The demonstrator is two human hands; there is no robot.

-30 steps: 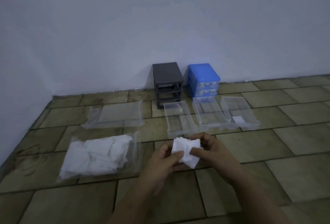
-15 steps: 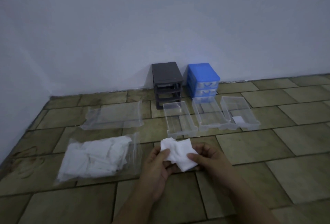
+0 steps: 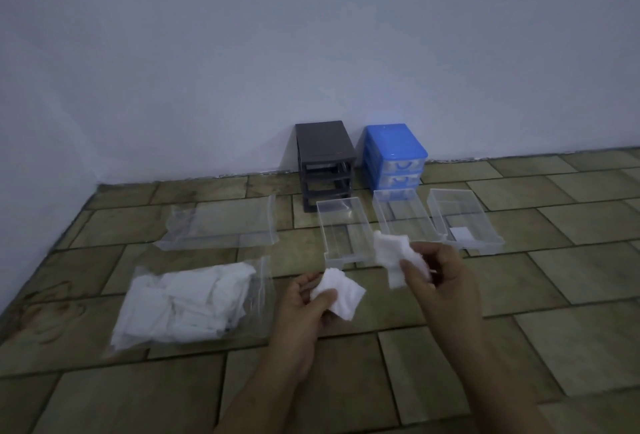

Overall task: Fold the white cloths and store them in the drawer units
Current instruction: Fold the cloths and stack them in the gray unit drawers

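The left hand [image 3: 304, 309] is pinching one white cloth [image 3: 341, 295]; the right hand [image 3: 440, 277], at two o'clock from it, is gripping another cloth [image 3: 391, 250].

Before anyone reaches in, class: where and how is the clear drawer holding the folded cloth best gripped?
Grip the rightmost clear drawer by its near front lip, coming from the near side, low over the floor. Its thin side walls would flex, and its open top leaves the folded cloth inside loose.

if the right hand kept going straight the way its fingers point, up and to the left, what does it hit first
Most likely the clear drawer lying on the floor in front of the grey drawer unit. The right hand, pinching a white cloth, points toward its front corner, though height above the floor is hard to judge.
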